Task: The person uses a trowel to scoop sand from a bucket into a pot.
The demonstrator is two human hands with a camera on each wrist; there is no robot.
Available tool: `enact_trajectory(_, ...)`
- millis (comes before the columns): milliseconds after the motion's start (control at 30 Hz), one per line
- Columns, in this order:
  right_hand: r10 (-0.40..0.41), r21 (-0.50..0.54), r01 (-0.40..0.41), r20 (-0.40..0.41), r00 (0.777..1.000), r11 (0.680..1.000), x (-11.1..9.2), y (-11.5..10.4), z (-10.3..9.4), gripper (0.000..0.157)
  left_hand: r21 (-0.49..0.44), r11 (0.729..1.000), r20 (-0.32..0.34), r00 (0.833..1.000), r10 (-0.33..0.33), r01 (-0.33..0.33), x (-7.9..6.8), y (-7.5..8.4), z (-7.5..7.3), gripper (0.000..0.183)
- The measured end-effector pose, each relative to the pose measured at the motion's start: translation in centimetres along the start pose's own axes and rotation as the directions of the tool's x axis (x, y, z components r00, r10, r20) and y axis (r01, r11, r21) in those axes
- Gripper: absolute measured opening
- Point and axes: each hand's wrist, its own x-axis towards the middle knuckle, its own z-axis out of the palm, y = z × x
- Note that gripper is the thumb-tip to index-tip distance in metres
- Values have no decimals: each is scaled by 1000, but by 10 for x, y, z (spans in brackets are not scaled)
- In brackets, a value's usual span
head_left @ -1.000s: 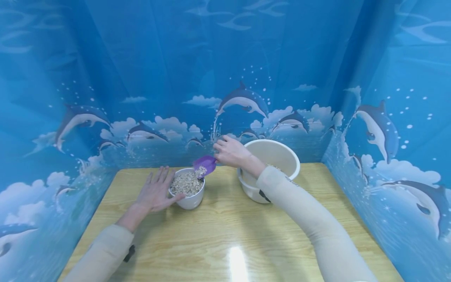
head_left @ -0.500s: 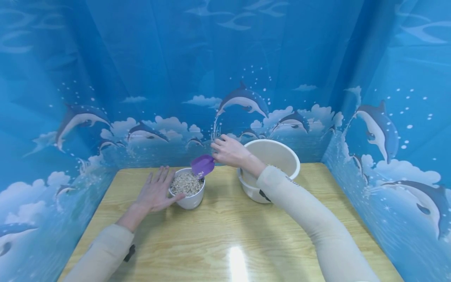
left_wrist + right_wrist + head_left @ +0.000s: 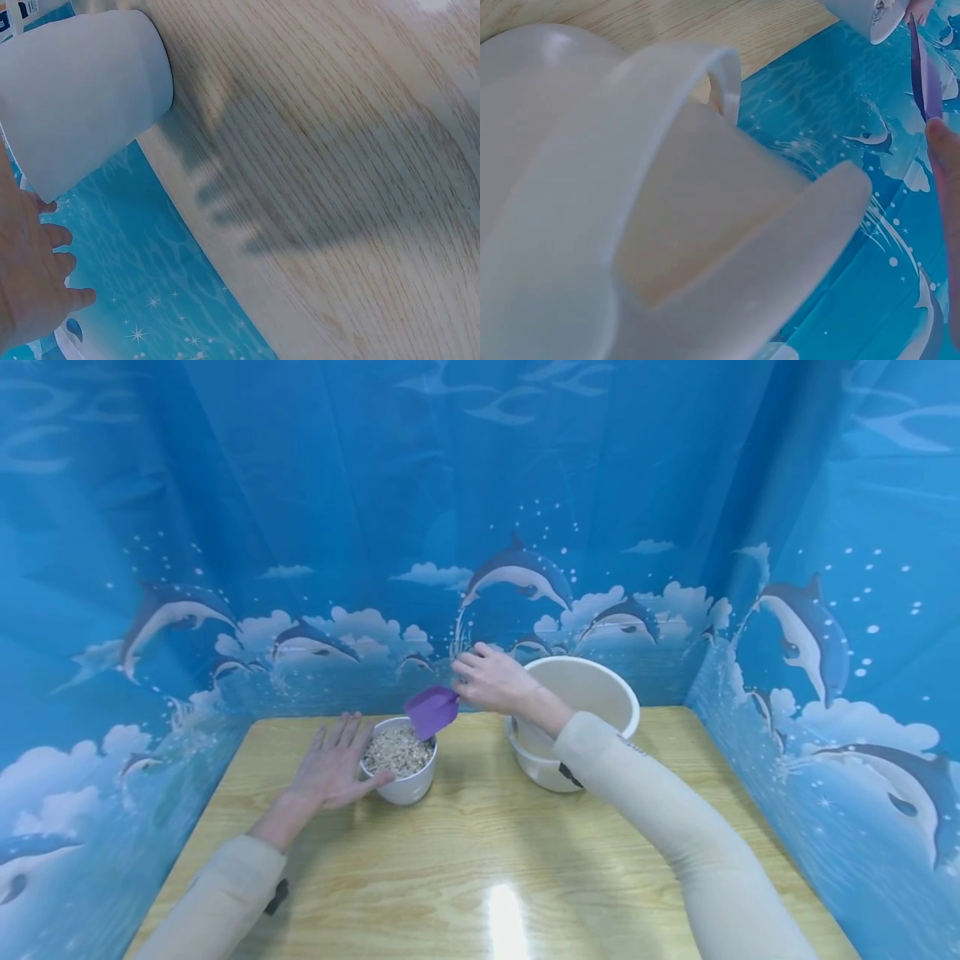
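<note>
In the head view, my right hand (image 3: 495,681) grips the handle of a purple scoop (image 3: 431,712). The scoop tilts down over the right rim of a small white tub (image 3: 408,790), and no grains show on its blade. Pale mixed grains or flakes (image 3: 397,750) fill that tub nearly to the brim. My left hand (image 3: 333,768) lies against the tub's left side with straight, spread fingers, its thumb along the near rim. In the right wrist view, a thumb (image 3: 943,139) presses on the purple scoop, and most of that hand is out of frame.
A larger white bucket (image 3: 543,770) stands to the right, under my right forearm; its contents are mostly hidden. Both containers are on a wood-grain table (image 3: 420,877). A blue dolphin-print curtain (image 3: 337,527) encloses the back and sides.
The scoop has tipped further over the tub. Grains seen on its blade a second ago have slid off. My left hand and both containers have stayed in place.
</note>
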Motion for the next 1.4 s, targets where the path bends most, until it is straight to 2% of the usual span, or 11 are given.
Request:
enact_trajectory(600, 74, 85, -77, 40, 996, 993, -31, 12, 4, 36, 17, 1000, -2, 1000, 0, 1, 2, 2, -2, 108)
enact_trajectory(867, 106, 127, -101, -38, 994, 987, -45, 18, 4, 32, 10, 1000, 0, 1000, -1, 1, 2, 2, -1, 110)
enact_trajectory(1033, 135, 172, -127, -35, 990, 977, -52, 21, 2, 32, -6, 1000, -6, 1000, 4, -4, 2, 3, -1, 109)
enact_trajectory(1233, 150, 205, -140, -31, 988, 969, -66, 26, 4, 29, -13, 1000, 1, 1000, 20, -20, 7, 12, -4, 109)
enact_trajectory(1400, 163, 219, -139, -93, 982, 966, -79, 27, 6, 28, -12, 999, -13, 999, 33, -33, 10, 22, -4, 109)
